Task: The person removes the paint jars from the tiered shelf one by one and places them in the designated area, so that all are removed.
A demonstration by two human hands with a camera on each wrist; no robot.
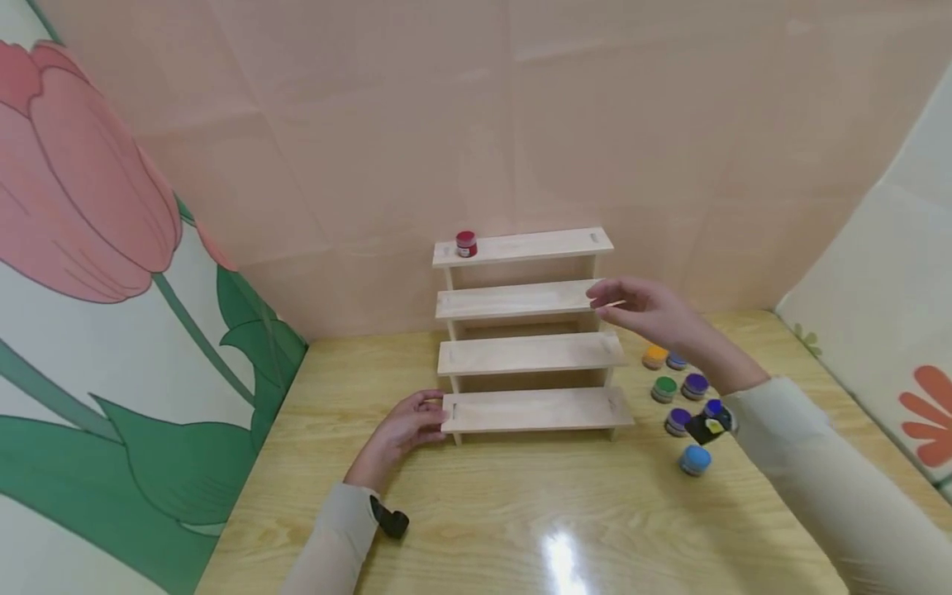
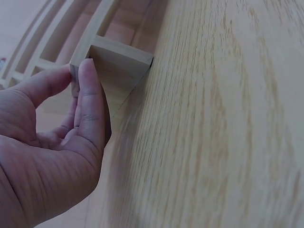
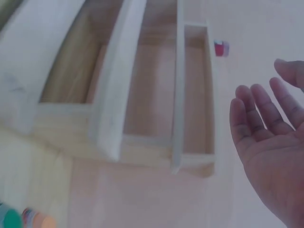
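Observation:
A pale wooden stepped shelf with several tiers stands against the back wall. My left hand pinches the left end of its lowest board between thumb and fingers. On the top board, at its left end, sits a small red paint jar, seen also as a red jar in the right wrist view. My right hand, fingers loosely bent and holding nothing, hovers by the right end of the second board from the top. In the right wrist view its palm faces the camera, apart from the shelf.
Right of the shelf, several paint jars stand on the wooden table: orange, green, purple and light blue among them. My right forearm passes over this group. Panels with printed flowers flank the table.

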